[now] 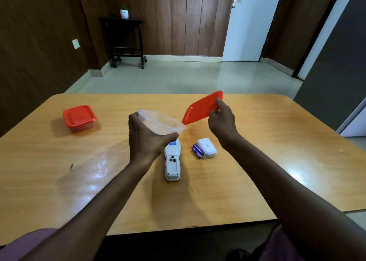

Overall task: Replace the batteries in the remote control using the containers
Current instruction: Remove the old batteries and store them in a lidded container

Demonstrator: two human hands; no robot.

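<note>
Container step is in hand: the left hand (145, 140) grips the clear container (161, 122) by its near wall, lifted and tilted over the counter (257, 161); it looks empty. The right hand (222, 120) pinches the red lid (202, 107), held up and apart from the tub's rim, just beside its right corner.

The remote control (172, 161) lies face down on the counter right below the left hand, battery bay open and seemingly empty (hard to be sure at this size). Its white cover (207, 148) and the blue batteries (197, 151) lie touching, just right of the remote, under the right wrist. A second container (79, 118), lid on, sits well apart to the left.

Next move, I'd judge: set the lid down, free a hand, pick up the loose batteries, whether for the tub or the bay I cannot tell.
</note>
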